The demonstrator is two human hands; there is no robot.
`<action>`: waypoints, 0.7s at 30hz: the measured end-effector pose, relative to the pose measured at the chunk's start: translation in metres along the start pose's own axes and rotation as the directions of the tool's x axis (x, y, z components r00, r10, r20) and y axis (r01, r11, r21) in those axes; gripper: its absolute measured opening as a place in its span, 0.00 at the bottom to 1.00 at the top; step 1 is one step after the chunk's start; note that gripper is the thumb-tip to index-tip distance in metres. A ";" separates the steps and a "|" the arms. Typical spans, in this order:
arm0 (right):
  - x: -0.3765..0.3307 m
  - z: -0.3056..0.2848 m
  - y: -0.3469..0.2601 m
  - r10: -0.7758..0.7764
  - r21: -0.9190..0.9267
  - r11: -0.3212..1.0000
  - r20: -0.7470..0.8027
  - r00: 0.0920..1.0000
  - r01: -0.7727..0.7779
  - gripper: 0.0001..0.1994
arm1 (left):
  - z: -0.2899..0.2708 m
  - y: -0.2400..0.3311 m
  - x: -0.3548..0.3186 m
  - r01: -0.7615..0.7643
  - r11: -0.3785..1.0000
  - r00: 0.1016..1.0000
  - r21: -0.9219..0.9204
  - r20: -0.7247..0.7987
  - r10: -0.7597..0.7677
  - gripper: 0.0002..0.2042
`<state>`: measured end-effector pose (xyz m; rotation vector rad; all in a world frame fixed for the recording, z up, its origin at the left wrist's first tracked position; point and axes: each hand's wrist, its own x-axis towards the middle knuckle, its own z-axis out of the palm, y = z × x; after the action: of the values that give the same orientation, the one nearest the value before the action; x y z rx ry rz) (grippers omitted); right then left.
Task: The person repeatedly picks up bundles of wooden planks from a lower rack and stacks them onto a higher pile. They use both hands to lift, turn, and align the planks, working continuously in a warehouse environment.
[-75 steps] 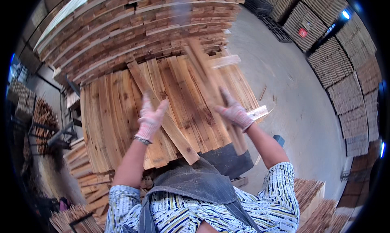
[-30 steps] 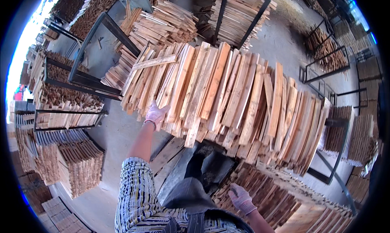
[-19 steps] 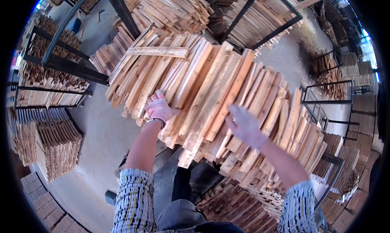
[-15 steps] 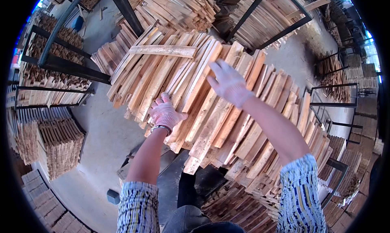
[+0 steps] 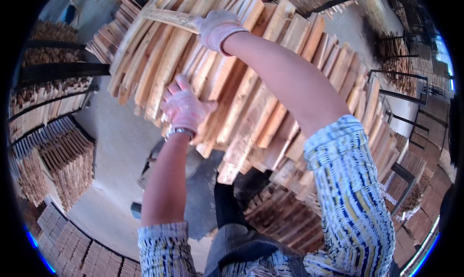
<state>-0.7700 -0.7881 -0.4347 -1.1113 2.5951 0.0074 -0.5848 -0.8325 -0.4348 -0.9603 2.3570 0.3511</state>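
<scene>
A broad pile of rough wooden boards (image 5: 249, 120) lies before me, most of them side by side and slanting away from me. One pale wooden slat (image 5: 166, 17) rests crosswise on top at the far left. My right hand (image 5: 220, 29), in a knitted glove, is closed around the right end of that slat; its fingertips are partly hidden. My left hand (image 5: 186, 108), gloved too and with a metal band at the wrist, rests on the near left ends of the boards. Its fingers are spread and grip nothing.
Stacked slats (image 5: 67, 166) stand on the floor at the left, near a dark metal frame bar (image 5: 67, 75). More boards (image 5: 290, 221) are piled low in front of me. Metal racks (image 5: 401, 86) stand at the right. A small dark block (image 5: 136, 210) sits on the floor.
My right hand has moved left across the pile and closed on the end of the crosswise slat. My left hand stays spread on the boards. The view has shifted, so the pile appears higher.
</scene>
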 end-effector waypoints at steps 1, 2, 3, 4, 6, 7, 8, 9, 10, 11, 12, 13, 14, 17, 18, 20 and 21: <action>-0.018 -0.013 -0.004 0.002 0.071 0.997 0.042 0.999 -0.006 0.18 | 0.010 -0.003 0.000 -0.028 0.999 0.994 0.042 -0.101 0.032 0.55; -0.044 -0.012 -0.001 -0.007 0.117 0.993 0.028 1.000 0.003 0.19 | 0.011 -0.004 -0.006 -0.054 0.997 0.985 0.047 -0.164 0.061 0.55; -0.076 -0.014 0.009 -0.013 0.164 0.986 0.013 1.000 0.010 0.19 | 0.007 -0.002 -0.006 -0.035 0.999 0.996 0.022 -0.086 0.036 0.56; -0.114 -0.025 0.011 0.019 0.140 0.990 -0.009 1.000 -0.018 0.20 | -0.004 -0.002 -0.009 -0.001 1.000 1.000 -0.003 -0.011 0.001 0.57; -0.190 -0.039 0.007 0.088 0.223 0.968 0.121 0.989 -0.113 0.24 | 0.001 -0.002 -0.005 0.040 0.997 0.999 0.061 -0.001 -0.040 0.56; -0.224 -0.040 0.001 0.167 0.279 0.933 0.219 0.961 -0.226 0.25 | -0.002 -0.001 -0.009 0.038 0.996 0.999 0.078 0.013 -0.040 0.55; -0.251 -0.033 -0.003 0.157 0.380 0.880 0.336 0.929 -0.286 0.27 | -0.002 0.002 -0.014 0.043 0.996 0.999 0.082 0.008 -0.044 0.55; -0.282 -0.017 -0.020 0.256 0.369 0.850 0.333 0.908 -0.375 0.28 | -0.001 0.005 -0.017 0.047 0.995 0.999 0.088 -0.002 -0.048 0.55; -0.308 -0.009 -0.036 0.328 0.414 0.767 0.405 0.854 -0.491 0.32 | 0.000 0.009 -0.019 0.053 0.994 0.999 0.097 -0.011 -0.053 0.55; -0.343 0.034 -0.052 0.390 0.455 0.766 0.235 0.891 -0.455 0.37 | -0.012 0.020 -0.031 0.016 0.996 1.000 0.086 0.018 -0.018 0.55; -0.356 0.046 -0.071 0.410 0.522 0.620 0.420 0.809 -0.586 0.42 | -0.011 0.020 -0.037 0.014 0.996 1.000 0.092 0.016 -0.015 0.55; -0.364 0.068 -0.086 0.392 0.492 0.549 0.562 0.729 -0.675 0.49 | -0.009 0.020 -0.037 0.007 0.996 1.000 0.094 0.003 -0.008 0.54; -0.366 0.080 -0.103 0.443 0.408 0.553 0.594 0.671 -0.726 0.51 | -0.006 0.019 -0.032 0.000 0.995 1.000 0.103 -0.014 0.002 0.54; -0.348 0.103 -0.121 0.511 0.555 0.412 0.516 0.688 -0.723 0.50 | 0.011 0.017 -0.031 -0.007 1.000 0.994 0.017 -0.113 0.009 0.53; -0.335 0.106 -0.121 0.529 0.566 0.380 0.516 0.674 -0.732 0.49 | 0.008 0.020 -0.030 0.007 1.000 0.995 0.024 -0.097 -0.005 0.53; -0.318 0.123 -0.119 0.617 0.686 0.122 0.514 0.596 -0.717 0.49 | 0.011 0.015 -0.027 -0.011 1.000 0.997 0.011 -0.081 0.012 0.54; -0.312 0.116 -0.113 0.575 0.664 -0.013 0.616 0.538 -0.747 0.50 | 0.010 0.011 -0.023 -0.018 1.000 0.997 -0.001 -0.078 0.018 0.54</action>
<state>-0.4549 -0.6327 -0.4407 0.6187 2.0492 -0.9497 -0.5749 -0.8078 -0.4284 -0.9699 2.4375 0.3277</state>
